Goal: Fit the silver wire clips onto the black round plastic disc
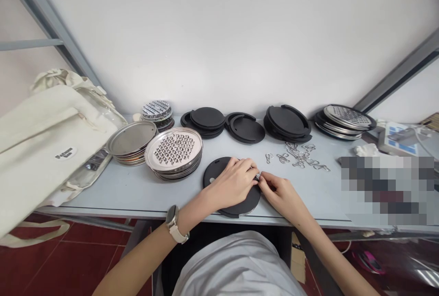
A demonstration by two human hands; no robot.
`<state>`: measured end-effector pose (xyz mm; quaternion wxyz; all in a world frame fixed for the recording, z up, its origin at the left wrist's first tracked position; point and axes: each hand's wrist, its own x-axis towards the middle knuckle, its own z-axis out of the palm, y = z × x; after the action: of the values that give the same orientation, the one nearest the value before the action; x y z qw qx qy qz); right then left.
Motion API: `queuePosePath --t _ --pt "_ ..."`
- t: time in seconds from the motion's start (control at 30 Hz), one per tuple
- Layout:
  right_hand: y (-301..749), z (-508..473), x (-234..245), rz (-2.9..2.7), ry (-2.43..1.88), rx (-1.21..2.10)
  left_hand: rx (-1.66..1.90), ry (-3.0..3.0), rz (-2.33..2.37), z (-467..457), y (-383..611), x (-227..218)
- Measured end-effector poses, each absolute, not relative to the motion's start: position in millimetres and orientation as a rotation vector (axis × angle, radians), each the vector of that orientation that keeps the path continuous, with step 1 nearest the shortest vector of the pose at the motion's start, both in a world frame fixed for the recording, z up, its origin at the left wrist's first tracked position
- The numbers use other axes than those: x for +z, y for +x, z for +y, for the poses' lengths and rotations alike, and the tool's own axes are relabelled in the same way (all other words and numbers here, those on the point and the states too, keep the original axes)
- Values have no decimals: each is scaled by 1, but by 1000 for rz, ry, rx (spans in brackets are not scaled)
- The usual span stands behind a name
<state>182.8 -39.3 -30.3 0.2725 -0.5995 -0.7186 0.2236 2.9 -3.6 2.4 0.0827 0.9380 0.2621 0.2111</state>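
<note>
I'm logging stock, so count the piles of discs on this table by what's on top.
Grater-topped piles: 3
Plain metal pile: 1
Black piles: 3
Lone black disc under left hand: 1
Total: 8

Grater discs [173, 152] sit left of the black disc [219, 175]; wire clips [297, 156] lie to its right, black lids [247, 127] behind.

Bare forearms, a pale-strapped wristwatch [173, 224] on the left wrist, and a light grey top [236, 264].
</note>
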Motion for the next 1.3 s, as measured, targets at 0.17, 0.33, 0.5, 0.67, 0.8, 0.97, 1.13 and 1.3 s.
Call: queuePosePath --t 0.17,0.33,0.5,0.67,0.8,0.97,1.13,1.3 --pt "183 -37 -27 -1903 -1566 660 637 2809 757 -3 2 2" --pt "183 -38 -26 -1891 -1543 705 640 2813 752 -3 2 1" --pt "184 -39 -28 -1808 -1507 729 652 2803 753 -3 2 1" --pt "184 -39 -28 -1791 -1501 736 650 2800 750 -3 3 2" --pt "183 -38 -28 -1801 -1530 700 646 2805 749 -3 3 2" --pt "183 -37 -29 -1827 -1539 695 648 2803 745 -3 2 2" --pt "184 -38 -30 -1786 -1533 709 639 2821 751 -3 2 2" --pt "185 -38 -32 -1786 -1501 734 642 2827 748 -2 3 1"
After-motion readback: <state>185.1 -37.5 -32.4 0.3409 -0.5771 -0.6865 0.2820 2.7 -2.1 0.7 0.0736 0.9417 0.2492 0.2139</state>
